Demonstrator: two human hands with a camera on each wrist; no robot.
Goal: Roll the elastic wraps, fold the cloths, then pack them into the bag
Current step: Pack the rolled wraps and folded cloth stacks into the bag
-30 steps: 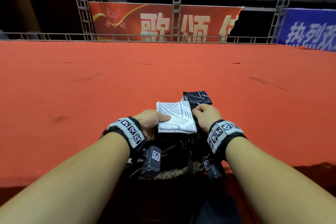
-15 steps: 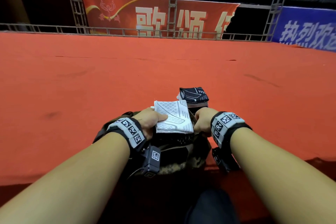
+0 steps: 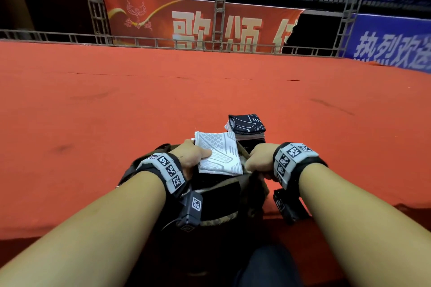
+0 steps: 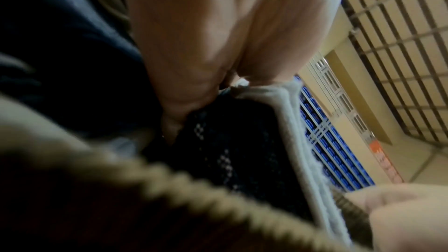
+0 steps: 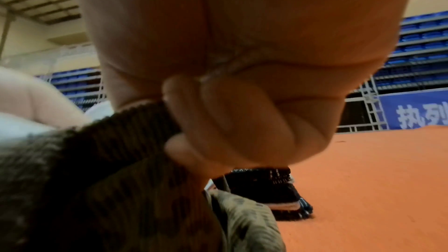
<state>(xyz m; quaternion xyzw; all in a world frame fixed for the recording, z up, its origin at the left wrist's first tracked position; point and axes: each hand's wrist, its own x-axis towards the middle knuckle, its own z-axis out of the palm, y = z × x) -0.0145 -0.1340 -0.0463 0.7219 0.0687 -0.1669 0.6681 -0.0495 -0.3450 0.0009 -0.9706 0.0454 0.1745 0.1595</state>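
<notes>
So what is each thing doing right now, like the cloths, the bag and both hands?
White patterned folded cloth: folded, held over the bag's mouth.
Camouflage fabric bag: open, rim pulled aside.
Stack of folded cloths, black on top: resting on red carpet.
Left hand: pinching the white cloth.
Right hand: gripping the bag's rim.

We see bag (image 3: 217, 198) low centre of head view, at carpet (image 3: 93, 112) near edge. Folded cloth (image 3: 219, 156) over bag mouth, centre frame. Our left hand (image 3: 191, 157) at cloth's left edge, thumb on top. Our right hand (image 3: 258, 158) right of cloth, fist round bag rim. Stack of folded cloths (image 3: 247, 127) on carpet just behind bag, above-right of held cloth. Railing (image 3: 70, 36) and banners (image 3: 198, 23) across top, behind carpet.
</notes>
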